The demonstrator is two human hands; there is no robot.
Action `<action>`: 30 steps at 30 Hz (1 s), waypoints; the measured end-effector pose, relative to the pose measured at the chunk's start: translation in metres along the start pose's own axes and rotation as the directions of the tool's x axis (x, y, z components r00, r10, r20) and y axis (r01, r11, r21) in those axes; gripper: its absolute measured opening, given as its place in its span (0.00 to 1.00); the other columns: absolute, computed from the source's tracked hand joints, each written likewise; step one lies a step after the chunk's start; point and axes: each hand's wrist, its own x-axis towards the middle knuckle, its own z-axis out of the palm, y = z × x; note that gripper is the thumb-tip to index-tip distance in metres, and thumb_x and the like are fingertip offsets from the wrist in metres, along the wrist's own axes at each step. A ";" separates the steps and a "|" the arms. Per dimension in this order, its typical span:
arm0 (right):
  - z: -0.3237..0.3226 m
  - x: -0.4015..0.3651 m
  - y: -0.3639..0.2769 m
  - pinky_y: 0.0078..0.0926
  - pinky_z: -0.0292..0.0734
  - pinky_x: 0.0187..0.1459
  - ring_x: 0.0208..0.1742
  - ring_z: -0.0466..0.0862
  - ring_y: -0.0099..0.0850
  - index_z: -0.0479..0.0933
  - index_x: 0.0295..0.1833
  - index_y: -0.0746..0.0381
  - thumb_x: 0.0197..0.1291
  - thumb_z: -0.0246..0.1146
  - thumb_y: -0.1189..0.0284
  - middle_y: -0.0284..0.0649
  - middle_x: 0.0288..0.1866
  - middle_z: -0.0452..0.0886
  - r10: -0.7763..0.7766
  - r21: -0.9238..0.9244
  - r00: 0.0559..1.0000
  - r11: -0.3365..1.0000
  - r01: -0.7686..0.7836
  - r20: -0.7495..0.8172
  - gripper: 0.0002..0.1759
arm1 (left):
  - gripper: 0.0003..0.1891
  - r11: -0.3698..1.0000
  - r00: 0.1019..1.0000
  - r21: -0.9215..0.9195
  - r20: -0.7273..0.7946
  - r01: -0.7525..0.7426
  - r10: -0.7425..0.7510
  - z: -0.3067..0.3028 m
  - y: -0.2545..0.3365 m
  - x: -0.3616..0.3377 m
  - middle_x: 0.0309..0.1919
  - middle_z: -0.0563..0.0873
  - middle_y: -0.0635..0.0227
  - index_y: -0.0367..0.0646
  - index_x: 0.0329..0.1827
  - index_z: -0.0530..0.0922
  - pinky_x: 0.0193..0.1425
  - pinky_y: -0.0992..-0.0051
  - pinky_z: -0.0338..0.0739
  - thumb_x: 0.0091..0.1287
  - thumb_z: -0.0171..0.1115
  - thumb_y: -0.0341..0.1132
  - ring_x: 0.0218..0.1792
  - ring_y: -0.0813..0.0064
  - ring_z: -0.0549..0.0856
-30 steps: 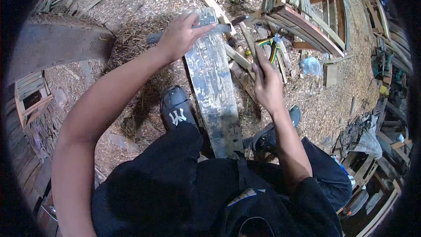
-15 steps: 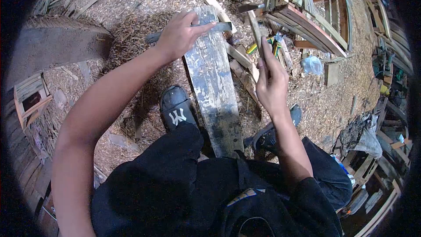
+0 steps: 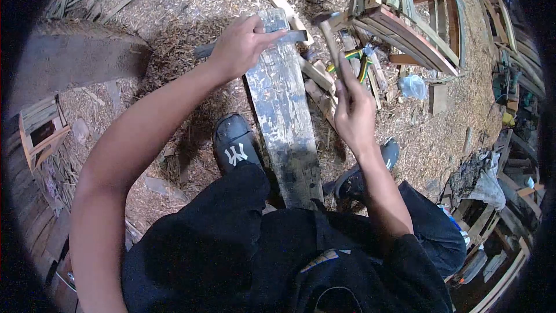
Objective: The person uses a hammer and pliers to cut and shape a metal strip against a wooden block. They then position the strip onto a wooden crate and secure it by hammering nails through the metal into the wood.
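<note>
My left hand (image 3: 242, 46) is closed around a flat dark metal bar (image 3: 294, 36), which lies crosswise over the far end of a worn wooden plank (image 3: 284, 98). One end of the bar sticks out past my index finger, the other past the left side of my hand. In my right hand (image 3: 356, 113) is a hammer (image 3: 333, 39), gripped by its wooden handle, fingers wrapped round it. Its head is blurred and hangs to the right of the bar, apart from it. The plank runs from between my legs away from me.
Green-and-yellow-handled pliers (image 3: 364, 69) lie among wood offcuts (image 3: 315, 72) right of the plank. A slatted wooden frame (image 3: 405, 23) stands at the upper right, near a clear plastic bag (image 3: 412, 86). A thick beam (image 3: 87, 61) is on the left. Wood chips cover the ground.
The hammer head has swung slightly down and left, and my right hand has shifted a little with it. My left hand and the bar stay nearly in place.
</note>
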 end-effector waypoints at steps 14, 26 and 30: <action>0.015 0.000 0.012 0.51 0.82 0.50 0.41 0.88 0.54 0.70 0.81 0.58 0.65 0.59 0.87 0.60 0.43 0.87 -0.160 -0.028 0.983 0.987 0.158 -0.093 0.38 | 0.21 0.999 0.998 -0.017 0.039 0.048 -0.048 -0.001 0.003 0.001 0.41 0.78 0.63 0.63 0.69 0.86 0.51 0.63 0.77 0.75 0.65 0.34 0.44 0.65 0.77; 0.008 0.005 0.006 0.51 0.82 0.51 0.49 0.89 0.58 0.70 0.81 0.59 0.64 0.58 0.89 0.66 0.52 0.86 0.103 -0.021 0.990 0.995 -0.101 0.100 0.38 | 0.20 0.998 0.997 -0.036 0.058 0.043 -0.040 -0.001 0.002 0.002 0.40 0.78 0.64 0.64 0.70 0.85 0.46 0.61 0.76 0.76 0.65 0.37 0.40 0.64 0.78; 0.011 0.003 0.007 0.50 0.82 0.53 0.48 0.89 0.60 0.69 0.81 0.60 0.63 0.58 0.89 0.68 0.49 0.85 -0.145 -0.034 0.982 0.989 0.142 -0.117 0.39 | 0.20 0.997 0.994 -0.020 0.082 0.080 -0.078 0.001 0.001 0.001 0.40 0.78 0.63 0.63 0.70 0.86 0.48 0.61 0.77 0.77 0.64 0.38 0.42 0.64 0.78</action>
